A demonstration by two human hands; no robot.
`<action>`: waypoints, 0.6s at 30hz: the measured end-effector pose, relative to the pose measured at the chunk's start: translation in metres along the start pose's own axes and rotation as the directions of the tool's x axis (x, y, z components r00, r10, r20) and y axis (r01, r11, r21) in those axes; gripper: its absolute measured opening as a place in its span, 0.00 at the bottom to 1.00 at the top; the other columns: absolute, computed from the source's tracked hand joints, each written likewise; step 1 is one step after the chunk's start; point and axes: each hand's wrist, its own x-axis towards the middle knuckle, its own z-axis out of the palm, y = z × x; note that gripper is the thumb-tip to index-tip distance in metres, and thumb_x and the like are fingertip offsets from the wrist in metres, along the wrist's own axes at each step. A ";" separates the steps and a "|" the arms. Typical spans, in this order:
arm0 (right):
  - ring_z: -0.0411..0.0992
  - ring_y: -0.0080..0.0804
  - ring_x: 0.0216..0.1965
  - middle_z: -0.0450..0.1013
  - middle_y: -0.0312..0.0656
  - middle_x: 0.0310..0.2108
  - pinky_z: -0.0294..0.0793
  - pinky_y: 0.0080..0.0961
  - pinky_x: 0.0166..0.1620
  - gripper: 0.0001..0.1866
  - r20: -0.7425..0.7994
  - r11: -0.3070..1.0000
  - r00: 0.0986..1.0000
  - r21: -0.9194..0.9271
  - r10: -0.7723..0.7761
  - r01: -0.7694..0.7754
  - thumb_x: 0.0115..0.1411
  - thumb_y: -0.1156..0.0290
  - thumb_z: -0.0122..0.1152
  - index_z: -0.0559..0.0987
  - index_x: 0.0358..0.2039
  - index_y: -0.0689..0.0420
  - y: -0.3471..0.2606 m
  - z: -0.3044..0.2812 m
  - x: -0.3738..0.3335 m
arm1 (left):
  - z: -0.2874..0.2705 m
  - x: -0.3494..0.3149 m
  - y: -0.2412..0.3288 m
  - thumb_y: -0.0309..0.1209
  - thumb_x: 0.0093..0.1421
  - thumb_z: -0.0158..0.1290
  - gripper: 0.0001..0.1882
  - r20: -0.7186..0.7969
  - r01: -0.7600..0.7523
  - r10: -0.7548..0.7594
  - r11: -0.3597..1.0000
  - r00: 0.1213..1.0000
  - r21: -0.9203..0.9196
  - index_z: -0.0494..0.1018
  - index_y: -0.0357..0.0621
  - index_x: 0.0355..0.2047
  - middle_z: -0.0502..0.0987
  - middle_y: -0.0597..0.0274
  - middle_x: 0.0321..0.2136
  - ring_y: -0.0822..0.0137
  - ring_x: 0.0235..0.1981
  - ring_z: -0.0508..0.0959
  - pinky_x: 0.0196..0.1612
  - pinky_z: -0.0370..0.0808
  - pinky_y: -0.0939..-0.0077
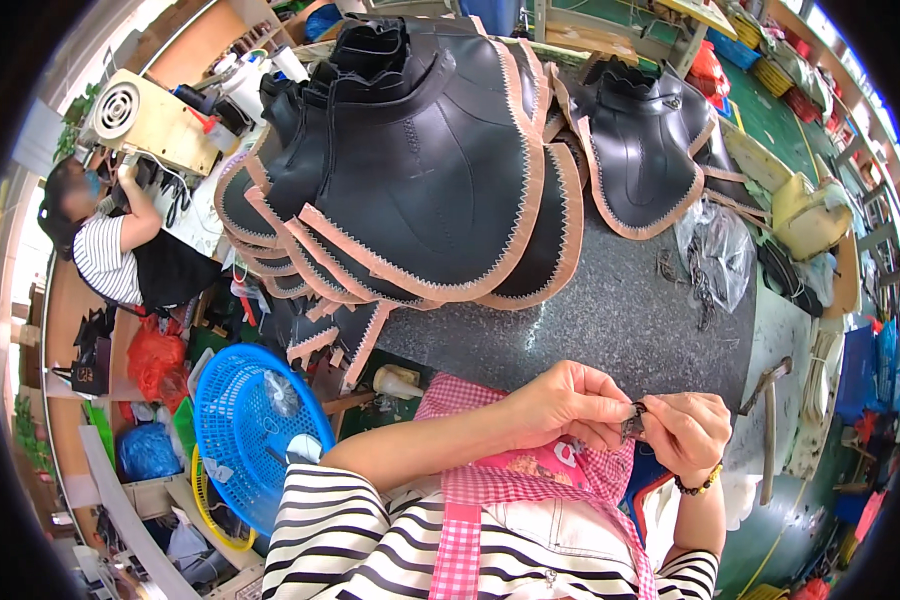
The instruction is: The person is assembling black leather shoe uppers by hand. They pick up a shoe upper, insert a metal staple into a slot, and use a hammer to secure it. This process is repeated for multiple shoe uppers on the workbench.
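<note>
My left hand (576, 404) and my right hand (686, 434) meet in front of my apron, near the table's front edge. Between their pinched fingertips is a small dark metal piece (632, 421), partly covered, so its exact kind cannot be made out. A stack of black moulded leather pieces (430, 190) with tan zigzag-stitched borders lies beyond my hands, to the left. Another black leather piece (642, 165) rests at the back right. On the table near it are a clear plastic bag (718, 255) and some dark chain (667, 266).
The dark grey speckled tabletop (580, 310) spreads before me. A hammer (768, 425) lies at the right edge. Low on my left stands a blue plastic basket (210, 400). A co-worker (120, 240) sits at a beige machine (150, 120) at the far left.
</note>
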 end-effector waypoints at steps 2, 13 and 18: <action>0.77 0.31 0.21 0.77 0.40 0.24 0.75 0.22 0.23 0.11 -0.048 1.000 0.999 -0.005 -0.007 0.007 0.43 0.81 0.69 0.80 0.29 0.60 -0.002 0.003 0.007 | 0.001 0.000 0.003 0.28 0.61 0.56 0.08 0.017 0.011 -0.011 0.999 1.000 -0.039 0.76 0.37 0.38 0.81 0.56 0.28 0.67 0.29 0.83 0.31 0.82 0.80; 0.77 0.28 0.37 0.75 0.46 0.42 0.79 0.22 0.39 0.06 0.161 0.366 0.644 0.710 0.748 -0.602 0.66 0.73 0.52 0.72 0.38 0.64 0.066 0.007 0.018 | 0.038 -0.021 0.191 0.44 0.52 0.60 0.26 0.542 0.700 0.694 -0.670 0.474 0.247 0.71 0.41 0.45 0.74 0.53 0.39 0.51 0.40 0.74 0.42 0.71 0.58; 0.78 0.32 0.39 0.75 0.49 0.41 0.80 0.21 0.41 0.13 0.353 -0.010 0.537 0.842 0.766 -0.539 0.65 0.67 0.57 0.73 0.40 0.65 0.095 0.022 -0.001 | 0.004 -0.026 0.256 0.50 0.48 0.64 0.29 0.127 0.820 0.833 -0.553 0.539 0.149 0.73 0.34 0.36 0.76 0.46 0.37 0.51 0.37 0.80 0.40 0.77 0.60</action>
